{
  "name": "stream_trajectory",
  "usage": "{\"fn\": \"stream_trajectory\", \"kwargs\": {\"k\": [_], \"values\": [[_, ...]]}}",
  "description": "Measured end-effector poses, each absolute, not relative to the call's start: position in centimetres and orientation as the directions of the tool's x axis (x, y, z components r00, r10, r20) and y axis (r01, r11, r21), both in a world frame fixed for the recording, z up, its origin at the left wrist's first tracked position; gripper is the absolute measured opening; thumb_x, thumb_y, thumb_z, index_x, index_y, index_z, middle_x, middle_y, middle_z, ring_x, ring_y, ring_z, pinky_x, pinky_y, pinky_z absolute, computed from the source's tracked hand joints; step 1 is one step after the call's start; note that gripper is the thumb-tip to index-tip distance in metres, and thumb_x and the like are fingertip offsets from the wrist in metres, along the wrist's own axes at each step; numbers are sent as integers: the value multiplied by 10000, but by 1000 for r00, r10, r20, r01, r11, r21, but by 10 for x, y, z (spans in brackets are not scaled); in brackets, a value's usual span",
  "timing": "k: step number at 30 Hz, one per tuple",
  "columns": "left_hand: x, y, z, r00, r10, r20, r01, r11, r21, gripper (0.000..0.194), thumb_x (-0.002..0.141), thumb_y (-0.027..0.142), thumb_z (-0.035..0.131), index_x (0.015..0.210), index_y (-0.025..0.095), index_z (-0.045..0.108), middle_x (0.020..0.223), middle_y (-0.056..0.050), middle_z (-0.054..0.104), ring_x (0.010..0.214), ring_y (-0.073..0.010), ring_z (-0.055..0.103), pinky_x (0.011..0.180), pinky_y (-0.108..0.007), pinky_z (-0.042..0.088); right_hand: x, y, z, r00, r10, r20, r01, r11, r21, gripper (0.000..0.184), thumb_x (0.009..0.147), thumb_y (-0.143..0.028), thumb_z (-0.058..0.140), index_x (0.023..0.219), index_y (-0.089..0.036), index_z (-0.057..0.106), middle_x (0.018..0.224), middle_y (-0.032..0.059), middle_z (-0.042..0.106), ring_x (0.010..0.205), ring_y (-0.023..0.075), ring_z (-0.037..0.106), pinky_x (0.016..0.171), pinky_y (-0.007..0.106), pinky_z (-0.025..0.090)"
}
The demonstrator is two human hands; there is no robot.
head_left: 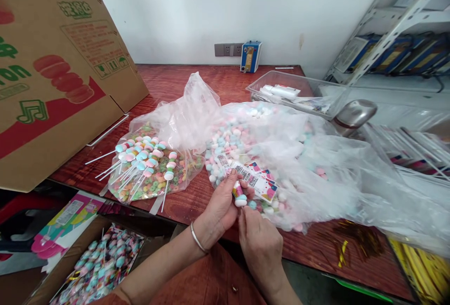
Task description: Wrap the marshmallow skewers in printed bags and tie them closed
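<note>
My left hand (225, 198), a bangle on its wrist, is closed around a marshmallow candy stick (241, 199) with pink, blue and white pieces and a colourful wrapping. Just below the candy, my right hand (262, 235) is pinched shut; what its fingertips hold is hidden. Printed label cards (258, 183) lie right behind my left hand, on a clear bag of pastel marshmallows (228, 134). To the left, several finished-looking candy skewers (144, 155) on white sticks rest on a bag of coloured ring candies (160, 188).
A large cardboard box (70, 75) stands at left. Below it, an open carton holds wrapped candy sticks (105, 258). At the back right are a clear plastic tray (298, 92) and a metal flask (355, 115). Gold twist ties (342, 253) lie at the table's right front.
</note>
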State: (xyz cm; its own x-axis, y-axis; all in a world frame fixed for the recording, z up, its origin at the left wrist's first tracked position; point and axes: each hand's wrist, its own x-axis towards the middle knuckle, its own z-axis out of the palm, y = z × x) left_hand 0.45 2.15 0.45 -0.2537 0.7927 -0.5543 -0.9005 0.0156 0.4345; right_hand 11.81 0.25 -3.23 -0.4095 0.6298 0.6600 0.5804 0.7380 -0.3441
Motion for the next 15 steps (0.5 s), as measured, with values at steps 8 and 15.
{"fn": "stream_trajectory", "kwargs": {"k": [8, 15], "values": [[-14, 17, -5, -78, 919, -386, -857, 136, 497, 336, 817, 414, 722, 961, 119, 653, 703, -19, 626, 673, -166, 661, 636, -274, 540, 123, 5, -25, -505, 825, -254, -52, -323, -945, 358, 929, -532, 549, 818, -192, 568, 468, -110, 379, 331, 52, 284, 333, 180, 223], [-23, 25, 10, -128, 956, -263, -933, -27, 358, 381, 790, 293, 770, 1110, 134, 642, 886, -24, 667, 778, -147, 668, 765, -292, 567, 116, 6, -19, -592, 725, -352, -353, -626, -696, 354, 844, -513, 684, 815, -169, 605, 417, -155, 277, 301, 14, 156, 325, 156, 216]]}}
